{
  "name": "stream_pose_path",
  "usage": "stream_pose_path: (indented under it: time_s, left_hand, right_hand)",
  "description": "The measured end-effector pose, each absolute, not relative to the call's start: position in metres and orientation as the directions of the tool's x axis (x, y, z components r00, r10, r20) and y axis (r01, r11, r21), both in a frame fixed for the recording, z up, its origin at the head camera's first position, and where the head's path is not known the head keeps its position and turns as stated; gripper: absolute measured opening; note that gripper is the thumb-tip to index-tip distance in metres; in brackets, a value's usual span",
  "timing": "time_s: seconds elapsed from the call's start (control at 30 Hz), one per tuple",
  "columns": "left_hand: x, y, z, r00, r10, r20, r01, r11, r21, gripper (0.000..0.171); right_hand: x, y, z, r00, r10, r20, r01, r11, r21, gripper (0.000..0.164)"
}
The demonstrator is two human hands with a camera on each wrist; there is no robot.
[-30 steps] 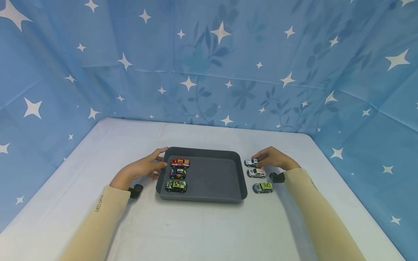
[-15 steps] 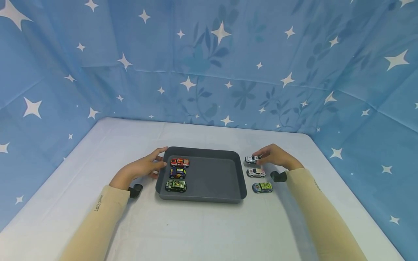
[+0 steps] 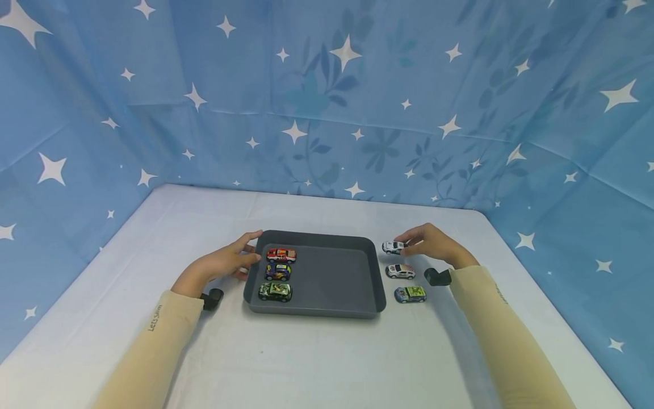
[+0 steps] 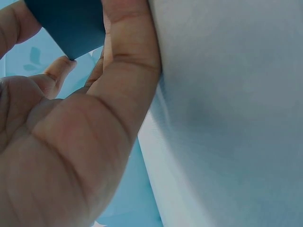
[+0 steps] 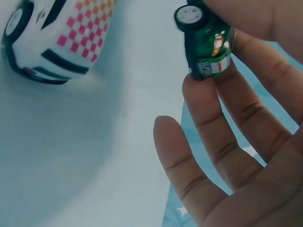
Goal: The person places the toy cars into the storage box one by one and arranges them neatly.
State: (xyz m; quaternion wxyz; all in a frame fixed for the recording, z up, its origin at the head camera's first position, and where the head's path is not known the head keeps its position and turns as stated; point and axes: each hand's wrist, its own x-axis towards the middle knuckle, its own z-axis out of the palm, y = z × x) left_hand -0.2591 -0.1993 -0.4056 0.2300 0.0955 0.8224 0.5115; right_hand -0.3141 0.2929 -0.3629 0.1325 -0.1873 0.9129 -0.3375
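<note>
My left hand point(image 3: 231, 258) holds the left side of a dark grey tray point(image 3: 317, 314), its fingers at the rim. In the left wrist view the fingers lie around a corner of the tray point(image 4: 71, 28). To the tray's right, my right hand point(image 3: 433, 243) pinches a small white toy car point(image 3: 392, 247) between thumb and fingers. Close up, that toy car point(image 5: 213, 52) shows a dark green end and a grey-hubbed wheel. A white toy car with pink checks point(image 5: 85, 33) stands below it on the table, just in front of a blue-green toy car point(image 3: 410, 293).
Inside the tray, along its left side, stand a red toy car point(image 3: 281, 255), a purple toy car point(image 3: 278, 271) and a green camouflage toy car point(image 3: 275, 291). A white cloth covers the table point(image 3: 317, 363). Blue star-patterned fabric point(image 3: 327, 113) hangs behind it.
My right hand has lifted the white toy car slightly and moved it a little away from the checked one. The left hand and tray stay put.
</note>
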Motion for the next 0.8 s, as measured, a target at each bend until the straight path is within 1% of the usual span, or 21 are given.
stream_pose_path:
  time_s: [0.43, 0.8]
  left_hand:
    - [-0.26, -0.2, -0.405, -0.874, 0.398, -0.279, -0.075, 0.457, 0.886, 0.077]
    - [-0.26, -0.199, -0.405, -0.873, 0.4, -0.281, -0.077, 0.454, 0.887, 0.075]
  right_hand:
    - [-0.31, 0.287, -0.361, -0.888, -0.459, -0.038, -0.327, 0.687, -0.649, 0.037]
    - [-0.31, 0.27, -0.362, -0.853, -0.522, 0.0, -0.377, 0.616, -0.692, 0.034]
